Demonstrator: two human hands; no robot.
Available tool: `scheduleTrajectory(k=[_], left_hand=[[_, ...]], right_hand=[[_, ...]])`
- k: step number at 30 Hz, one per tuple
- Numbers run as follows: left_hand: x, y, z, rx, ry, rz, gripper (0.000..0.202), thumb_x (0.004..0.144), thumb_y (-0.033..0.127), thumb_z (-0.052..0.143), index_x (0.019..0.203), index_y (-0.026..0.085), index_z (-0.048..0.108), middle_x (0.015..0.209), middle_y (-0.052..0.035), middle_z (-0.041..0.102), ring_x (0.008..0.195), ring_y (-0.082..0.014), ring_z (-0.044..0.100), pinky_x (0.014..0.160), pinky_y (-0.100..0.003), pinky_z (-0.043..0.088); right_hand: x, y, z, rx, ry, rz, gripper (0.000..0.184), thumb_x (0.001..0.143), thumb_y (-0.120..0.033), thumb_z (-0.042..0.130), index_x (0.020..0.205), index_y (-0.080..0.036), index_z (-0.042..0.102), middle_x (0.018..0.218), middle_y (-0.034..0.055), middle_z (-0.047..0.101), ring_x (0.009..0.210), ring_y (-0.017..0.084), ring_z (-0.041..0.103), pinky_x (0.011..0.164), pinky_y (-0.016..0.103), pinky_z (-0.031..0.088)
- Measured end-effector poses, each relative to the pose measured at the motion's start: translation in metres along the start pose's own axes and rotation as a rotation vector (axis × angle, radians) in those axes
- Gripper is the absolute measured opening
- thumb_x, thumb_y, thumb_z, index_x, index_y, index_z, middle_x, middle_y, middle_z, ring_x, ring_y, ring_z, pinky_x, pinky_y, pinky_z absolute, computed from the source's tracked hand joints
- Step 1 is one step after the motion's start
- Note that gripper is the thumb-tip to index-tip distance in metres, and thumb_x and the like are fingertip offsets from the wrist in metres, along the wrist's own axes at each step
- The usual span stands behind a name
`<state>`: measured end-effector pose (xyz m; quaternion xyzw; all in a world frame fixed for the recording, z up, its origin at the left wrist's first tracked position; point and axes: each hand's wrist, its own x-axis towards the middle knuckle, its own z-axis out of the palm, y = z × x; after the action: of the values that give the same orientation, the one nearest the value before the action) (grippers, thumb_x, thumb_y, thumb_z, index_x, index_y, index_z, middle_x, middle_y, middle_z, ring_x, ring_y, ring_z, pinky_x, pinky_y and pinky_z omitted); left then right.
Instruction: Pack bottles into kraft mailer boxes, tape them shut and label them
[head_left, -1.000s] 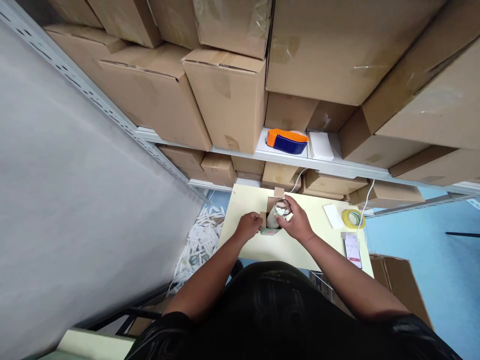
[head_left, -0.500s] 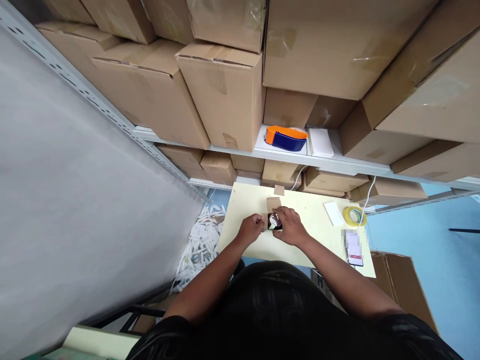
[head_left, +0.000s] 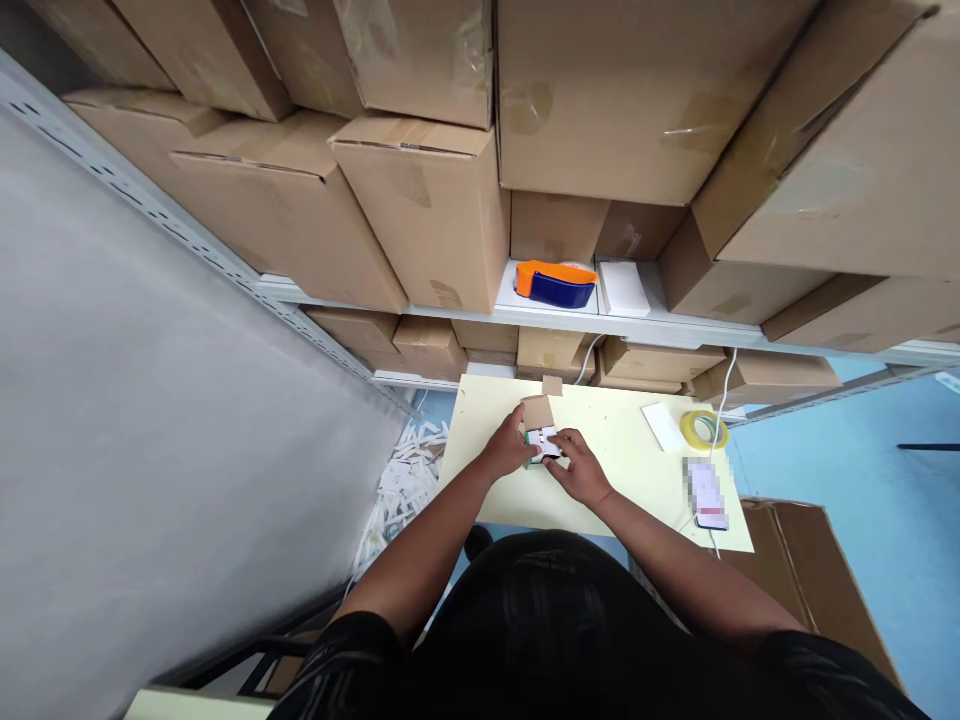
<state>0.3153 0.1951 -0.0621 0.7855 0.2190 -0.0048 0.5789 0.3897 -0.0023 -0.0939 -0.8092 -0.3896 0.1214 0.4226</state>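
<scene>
A small cardboard box (head_left: 538, 424) stands on the pale yellow table (head_left: 630, 470), its top flap raised. My left hand (head_left: 504, 450) grips the box's left side with curled fingers. My right hand (head_left: 577, 468) presses against its near right side, fingers bent on the white and green front. Whatever is inside the box is hidden. A loose cardboard scrap (head_left: 553, 385) lies just beyond it.
On the table's right part lie a white card (head_left: 661, 425), a roll of yellowish tape (head_left: 703, 429) and a phone (head_left: 708, 495). The shelf above holds an orange-and-blue tape dispenser (head_left: 556, 283), a white box (head_left: 624, 288) and many cartons. White scraps (head_left: 397, 490) litter the floor at left.
A clear round object held above the box by my right hand went down into it and is out of sight. Both hands have closed in on the box.
</scene>
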Motion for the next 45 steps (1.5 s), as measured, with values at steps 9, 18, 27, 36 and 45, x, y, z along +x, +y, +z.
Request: scheduleTrajectory(k=[9, 18, 27, 36, 45], left_hand=[[-0.021, -0.023, 0.008, 0.272, 0.163, 0.239, 0.055, 0.076, 0.013, 0.073, 0.128, 0.023, 0.057, 0.115, -0.0063, 0.067, 0.100, -0.0225, 0.065, 0.096, -0.040, 0.053], [-0.022, -0.026, -0.006, 0.471, -0.027, 0.526, 0.036, 0.087, 0.018, 0.062, 0.123, 0.021, 0.067, 0.137, -0.0128, 0.064, 0.126, -0.0295, 0.059, 0.112, -0.049, 0.048], [-0.029, -0.029, -0.013, 0.474, -0.029, 0.546, 0.045, 0.091, 0.036, 0.071, 0.132, 0.022, 0.064, 0.143, -0.0128, 0.062, 0.128, -0.0284, 0.060, 0.113, -0.048, 0.049], [-0.023, -0.036, -0.010, 0.739, 0.038, 0.691, 0.028, 0.102, 0.034, 0.057, 0.120, 0.018, 0.071, 0.140, -0.0130, 0.065, 0.116, -0.0260, 0.068, 0.100, -0.043, 0.057], [-0.026, -0.036, -0.007, 0.772, 0.010, 0.698, 0.031, 0.105, 0.032, 0.051, 0.123, 0.017, 0.070, 0.143, -0.0155, 0.063, 0.122, -0.0260, 0.067, 0.103, -0.043, 0.054]], right_hand=[[-0.002, 0.002, 0.009, -0.084, -0.010, 0.004, 0.037, 0.092, -0.031, 0.063, 0.127, -0.022, 0.060, 0.129, 0.0135, 0.055, 0.098, 0.024, 0.067, 0.087, 0.044, 0.062], [-0.006, 0.005, 0.011, 0.003, 0.058, 0.140, 0.046, 0.083, -0.031, 0.066, 0.125, -0.023, 0.048, 0.113, 0.0080, 0.065, 0.089, 0.023, 0.068, 0.081, 0.043, 0.062], [-0.007, 0.003, 0.004, -0.053, 0.026, -0.027, 0.049, 0.089, -0.036, 0.067, 0.132, -0.022, 0.047, 0.124, 0.0137, 0.062, 0.093, 0.024, 0.068, 0.082, 0.043, 0.062], [0.000, 0.006, 0.002, -0.191, 0.067, -0.159, 0.032, 0.102, -0.038, 0.054, 0.128, -0.022, 0.057, 0.120, 0.0138, 0.066, 0.091, 0.023, 0.070, 0.080, 0.040, 0.063], [0.001, 0.002, -0.003, -0.147, 0.057, -0.138, 0.025, 0.105, -0.038, 0.049, 0.122, -0.021, 0.058, 0.117, 0.0134, 0.065, 0.087, 0.022, 0.069, 0.078, 0.039, 0.062]])
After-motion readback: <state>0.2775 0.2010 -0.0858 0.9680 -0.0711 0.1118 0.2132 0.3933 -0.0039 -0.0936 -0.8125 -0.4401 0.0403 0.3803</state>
